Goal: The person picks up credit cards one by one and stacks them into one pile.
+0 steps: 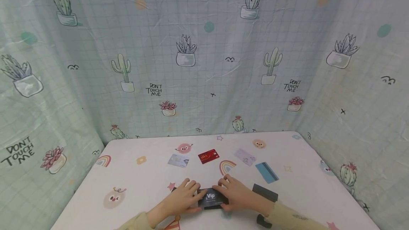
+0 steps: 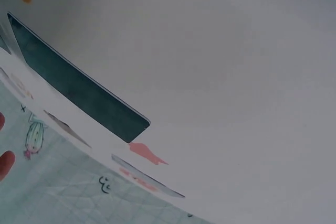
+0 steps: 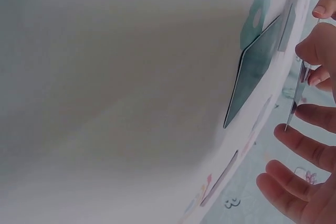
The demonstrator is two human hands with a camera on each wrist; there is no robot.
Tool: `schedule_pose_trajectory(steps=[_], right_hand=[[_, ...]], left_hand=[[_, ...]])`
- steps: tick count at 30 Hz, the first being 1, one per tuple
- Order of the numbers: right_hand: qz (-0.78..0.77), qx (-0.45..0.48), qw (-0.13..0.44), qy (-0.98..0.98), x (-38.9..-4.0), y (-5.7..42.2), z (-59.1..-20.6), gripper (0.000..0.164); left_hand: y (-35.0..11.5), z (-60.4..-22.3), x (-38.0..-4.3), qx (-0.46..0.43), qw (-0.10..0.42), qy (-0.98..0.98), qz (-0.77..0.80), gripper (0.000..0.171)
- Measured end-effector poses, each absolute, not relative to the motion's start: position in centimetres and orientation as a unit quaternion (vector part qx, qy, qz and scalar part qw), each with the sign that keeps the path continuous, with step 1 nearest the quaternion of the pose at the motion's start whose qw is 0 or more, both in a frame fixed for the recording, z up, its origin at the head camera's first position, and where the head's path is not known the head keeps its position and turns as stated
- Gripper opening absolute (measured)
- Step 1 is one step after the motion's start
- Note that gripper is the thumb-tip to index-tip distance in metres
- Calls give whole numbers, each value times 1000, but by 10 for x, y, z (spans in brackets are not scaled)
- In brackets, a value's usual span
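A black card with "Vip" in white letters [image 1: 211, 196] is held between the two hands at the front of the table. My left hand [image 1: 181, 199] pinches its left end and my right hand [image 1: 237, 194] its right end. A dark edge [image 1: 212, 207] shows just below the card. In the right wrist view the card [image 3: 296, 100] appears nearly edge-on among the right hand's fingers [image 3: 310, 148], with the little-finger side spread away. Only two fingertips [image 2: 5, 163] of the left hand enter the left wrist view, so its hold is hidden there.
Beyond the hands lie a silvery card [image 1: 178, 160], a red card [image 1: 208, 156], a pale purple card [image 1: 245, 157] and a blue card [image 1: 267, 172]. A dark flat card [image 1: 265, 191] lies beside the right wrist; another dark card [image 2: 79, 85] shows in the left wrist view. Printed curtains surround the table.
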State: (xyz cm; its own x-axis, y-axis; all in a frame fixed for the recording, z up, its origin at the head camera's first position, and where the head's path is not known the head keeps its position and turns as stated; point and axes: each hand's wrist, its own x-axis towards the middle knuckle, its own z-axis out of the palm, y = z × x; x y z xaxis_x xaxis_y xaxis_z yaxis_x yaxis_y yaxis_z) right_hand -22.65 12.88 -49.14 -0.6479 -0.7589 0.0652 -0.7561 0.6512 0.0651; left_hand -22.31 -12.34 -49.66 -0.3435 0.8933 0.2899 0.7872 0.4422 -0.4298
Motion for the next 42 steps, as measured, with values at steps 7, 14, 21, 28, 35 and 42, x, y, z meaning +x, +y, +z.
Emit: schedule_pose_trajectory(steps=[7,14,21,28,35,42], right_hand=[[-12,426,67,-902,-223,136,-489,61],[-17,424,70,-903,-222,142,-489,59],[-1,419,65,-906,-221,146,-486,59],[6,410,50,-911,-220,148,-487,58],[19,408,44,-912,-219,149,-491,56],[24,401,26,-915,-217,150,-493,55]], left_hand=[[-120,-496,-224,-516,246,-815,93,52],[-115,-496,-221,-503,219,-832,83,51],[-111,-495,-218,-489,210,-844,71,49],[-110,-496,-218,-483,201,-849,67,49],[-109,-500,-218,-484,192,-851,67,48],[-108,-501,-216,-488,187,-849,73,46]])
